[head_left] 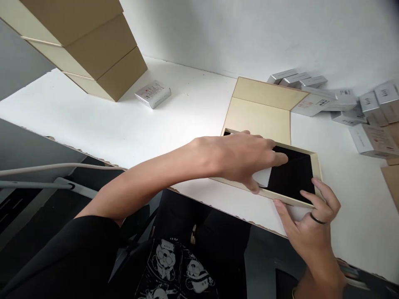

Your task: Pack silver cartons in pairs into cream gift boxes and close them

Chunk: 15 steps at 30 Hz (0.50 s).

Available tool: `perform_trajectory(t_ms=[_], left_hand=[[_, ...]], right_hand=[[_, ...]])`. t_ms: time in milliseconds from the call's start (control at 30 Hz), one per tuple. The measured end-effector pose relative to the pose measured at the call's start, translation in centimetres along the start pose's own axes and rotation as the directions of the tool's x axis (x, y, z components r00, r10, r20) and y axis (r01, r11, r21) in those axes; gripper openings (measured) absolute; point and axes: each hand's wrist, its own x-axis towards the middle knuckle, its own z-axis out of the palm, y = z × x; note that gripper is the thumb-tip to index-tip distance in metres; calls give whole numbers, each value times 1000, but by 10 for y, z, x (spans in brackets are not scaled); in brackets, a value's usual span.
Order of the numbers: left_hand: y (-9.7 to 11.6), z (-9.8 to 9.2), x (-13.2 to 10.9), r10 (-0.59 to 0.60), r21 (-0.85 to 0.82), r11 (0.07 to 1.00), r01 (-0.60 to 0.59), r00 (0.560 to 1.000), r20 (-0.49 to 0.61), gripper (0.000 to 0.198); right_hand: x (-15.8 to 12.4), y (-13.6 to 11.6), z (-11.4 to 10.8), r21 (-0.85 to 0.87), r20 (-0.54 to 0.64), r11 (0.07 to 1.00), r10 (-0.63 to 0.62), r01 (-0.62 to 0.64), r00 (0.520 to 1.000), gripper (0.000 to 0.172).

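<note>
A cream gift box (317,166) with a black lining lies near the table's front edge, its hinged lid (262,118) folded back away from me. My left hand (237,155) reaches across its left half, fingers and thumb spread around a pale small box (264,176) inside it. Most of that small box is hidden under the palm. The black interior (293,174) shows on the right. My right hand (316,220) grips the gift box's right end, two fingers over the rim and the thumb against the front wall. A dark ring is on one finger.
Tall stacked tan boxes (102,54) stand at the back left, with one silver carton (153,94) beside them. Several silver cartons (344,99) are heaped at the back right against the wall. The white table's (77,120) front edge is chipped.
</note>
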Motion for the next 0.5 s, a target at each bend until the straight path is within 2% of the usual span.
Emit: perform_trajectory(t_ms=[100,200,333,433,500], left_hand=[[-5,6,-5,-37,-9,999,37,999,-16,63],[-13,3,-27,-152,-54,987,151,988,-21,73],[-27,-3,-64,-338,-167,931,324,939,-60,64],[-33,0,-71,-351,-232,926,297,905,-239,59],[-27,7,-57,-307,-273,936,223,895,-323,61]], right_hand=[[1,-2,0,1,10,1000,13,-13,1000,58],[2,-4,0,21,14,999,41,-42,999,58],[2,-6,-1,49,35,996,72,-74,997,57],[3,-6,-1,63,44,995,78,-81,996,64],[3,-5,-1,86,36,993,72,-75,997,71]])
